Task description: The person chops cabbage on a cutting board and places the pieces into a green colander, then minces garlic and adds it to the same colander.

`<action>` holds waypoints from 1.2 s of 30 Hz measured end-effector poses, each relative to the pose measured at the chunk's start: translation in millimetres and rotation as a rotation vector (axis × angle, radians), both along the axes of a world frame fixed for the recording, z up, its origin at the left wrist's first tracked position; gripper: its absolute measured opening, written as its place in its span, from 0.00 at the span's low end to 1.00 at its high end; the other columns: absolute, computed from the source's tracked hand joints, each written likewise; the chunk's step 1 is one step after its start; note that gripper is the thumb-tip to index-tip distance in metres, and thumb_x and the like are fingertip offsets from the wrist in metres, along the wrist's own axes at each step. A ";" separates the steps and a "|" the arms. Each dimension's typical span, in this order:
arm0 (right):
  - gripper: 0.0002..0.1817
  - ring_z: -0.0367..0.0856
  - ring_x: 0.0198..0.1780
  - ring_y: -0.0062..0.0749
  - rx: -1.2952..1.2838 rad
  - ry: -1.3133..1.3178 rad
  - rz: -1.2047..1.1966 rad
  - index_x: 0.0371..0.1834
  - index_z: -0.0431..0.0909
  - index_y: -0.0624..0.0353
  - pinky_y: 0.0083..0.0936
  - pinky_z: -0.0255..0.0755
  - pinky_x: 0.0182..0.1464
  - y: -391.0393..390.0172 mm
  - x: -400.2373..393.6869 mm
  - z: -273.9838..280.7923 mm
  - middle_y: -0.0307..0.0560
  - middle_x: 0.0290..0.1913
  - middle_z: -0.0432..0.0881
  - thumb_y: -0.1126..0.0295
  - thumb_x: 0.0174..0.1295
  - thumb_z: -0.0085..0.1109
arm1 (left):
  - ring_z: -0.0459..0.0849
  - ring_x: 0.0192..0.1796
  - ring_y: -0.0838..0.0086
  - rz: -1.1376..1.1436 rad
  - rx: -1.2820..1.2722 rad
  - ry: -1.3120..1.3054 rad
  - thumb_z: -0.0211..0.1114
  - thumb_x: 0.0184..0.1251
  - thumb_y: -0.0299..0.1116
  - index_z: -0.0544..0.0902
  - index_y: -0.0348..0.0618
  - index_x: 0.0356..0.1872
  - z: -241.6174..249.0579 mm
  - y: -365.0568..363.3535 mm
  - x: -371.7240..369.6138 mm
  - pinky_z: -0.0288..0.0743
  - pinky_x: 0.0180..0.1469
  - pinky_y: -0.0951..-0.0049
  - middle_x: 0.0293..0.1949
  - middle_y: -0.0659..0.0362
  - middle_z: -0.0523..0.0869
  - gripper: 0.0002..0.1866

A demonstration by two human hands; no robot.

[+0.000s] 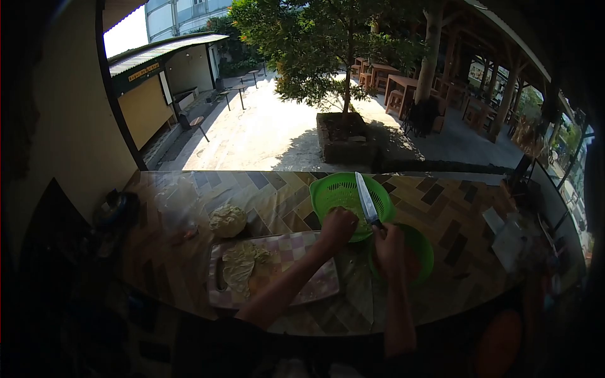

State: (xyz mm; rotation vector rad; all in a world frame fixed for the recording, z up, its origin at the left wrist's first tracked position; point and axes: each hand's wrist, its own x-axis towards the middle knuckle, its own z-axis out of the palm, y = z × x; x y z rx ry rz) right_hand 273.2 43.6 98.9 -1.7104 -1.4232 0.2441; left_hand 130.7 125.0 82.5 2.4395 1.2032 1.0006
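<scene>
My right hand (389,244) grips the handle of a kitchen knife (365,195), its blade pointing up and away from me. My left hand (340,224) is closed over the green colander (323,189); what its fingers hold is hidden. Pale shredded bits lie in the colander. Partly under my right forearm stands a second green bowl (426,254) with something orange inside. A checkered cutting board (309,277) lies nearer to me, carrying pale cabbage leaves (242,268). Beyond its left corner sits a cabbage head (228,220).
A clear plastic bag (178,198) rests on the left of the patterned table (463,220). Dark objects stand at the left edge, and a clear packet (509,242) with other items is at the right. Past the table are a tree planter (346,148) and a paved yard.
</scene>
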 end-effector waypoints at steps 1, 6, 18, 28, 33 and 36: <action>0.16 0.81 0.44 0.60 0.002 0.001 -0.010 0.43 0.78 0.73 0.43 0.74 0.42 -0.9 -1.5 0.0 0.69 0.37 0.82 0.66 0.64 0.59 | 0.84 0.46 0.52 0.047 0.082 0.047 0.62 0.60 0.29 0.86 0.36 0.40 -0.4 1.1 -1.8 0.77 0.50 0.61 0.43 0.46 0.86 0.10; 0.17 0.82 0.42 0.59 0.025 0.022 0.006 0.45 0.78 0.71 0.42 0.74 0.42 0.2 -4.6 -5.3 0.66 0.36 0.82 0.65 0.63 0.62 | 0.83 0.50 0.56 0.116 -0.232 -0.197 0.64 0.58 0.28 0.88 0.39 0.38 11.2 9.3 2.4 0.77 0.52 0.59 0.43 0.49 0.87 0.09; 0.16 0.86 0.41 0.45 0.136 0.111 0.117 0.46 0.78 0.68 0.35 0.76 0.41 -42.3 -25.5 -15.9 0.59 0.36 0.85 0.65 0.63 0.61 | 0.84 0.47 0.53 0.158 -0.074 -0.219 0.67 0.57 0.26 0.85 0.36 0.43 -15.5 -47.3 -171.4 0.76 0.50 0.62 0.41 0.47 0.86 0.12; 0.12 0.85 0.38 0.33 0.110 0.120 0.368 0.44 0.78 0.67 0.29 0.75 0.41 -50.7 -65.4 -20.8 0.55 0.35 0.85 0.70 0.61 0.63 | 0.79 0.56 0.51 0.309 -0.314 0.027 0.75 0.51 0.40 0.80 0.34 0.53 -69.4 -62.0 -258.0 0.72 0.59 0.59 0.52 0.43 0.81 0.29; 0.11 0.84 0.28 0.42 0.014 0.039 0.345 0.42 0.79 0.63 0.35 0.71 0.30 -56.1 -93.2 -32.2 0.53 0.26 0.82 0.67 0.60 0.62 | 0.77 0.57 0.53 0.331 -0.160 -0.050 0.75 0.50 0.37 0.82 0.35 0.49 -69.1 -78.9 -233.0 0.71 0.60 0.59 0.52 0.45 0.81 0.25; 0.12 0.84 0.27 0.41 -0.008 0.145 0.395 0.42 0.80 0.61 0.35 0.71 0.29 -55.2 -106.8 -50.6 0.52 0.23 0.82 0.66 0.61 0.63 | 0.79 0.54 0.52 0.310 -0.194 -0.022 0.74 0.49 0.34 0.83 0.36 0.47 -74.2 -76.5 -225.2 0.72 0.58 0.59 0.48 0.45 0.82 0.23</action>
